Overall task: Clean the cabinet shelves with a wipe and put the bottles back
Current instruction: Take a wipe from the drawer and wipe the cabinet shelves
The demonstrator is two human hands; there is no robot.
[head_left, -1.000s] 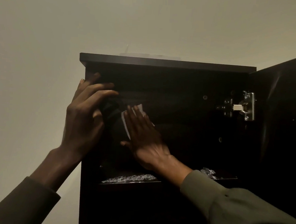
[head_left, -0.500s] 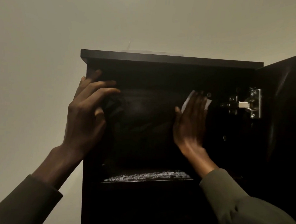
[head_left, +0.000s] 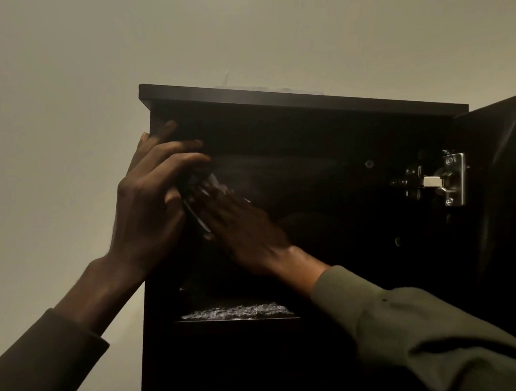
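While you wipe: your right hand point(head_left: 242, 227) lies flat on the wipe point(head_left: 203, 202).
Wipe: soft, limp; keep your palm on it.
Left hand point(head_left: 147, 200): fingers relaxed, bracing the cabinet point(head_left: 286, 100) edge.

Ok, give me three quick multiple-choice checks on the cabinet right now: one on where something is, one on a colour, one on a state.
1. Where is the right hand?
A. On top of the cabinet
B. Inside the upper compartment, near its left side
C. On the hinge

2. What colour is the tall wooden cabinet?
A. White
B. Very dark brown, near black
C. Red

3. How is the cabinet door?
A. Open, swung to the right
B. Closed
C. Removed

Answers:
1 B: the right hand lies flat, fingers straight, inside and close to the left hand at the left edge.
2 B: every panel reads very dark against the pale wall.
3 A: the silver metal hinge and the interior show.
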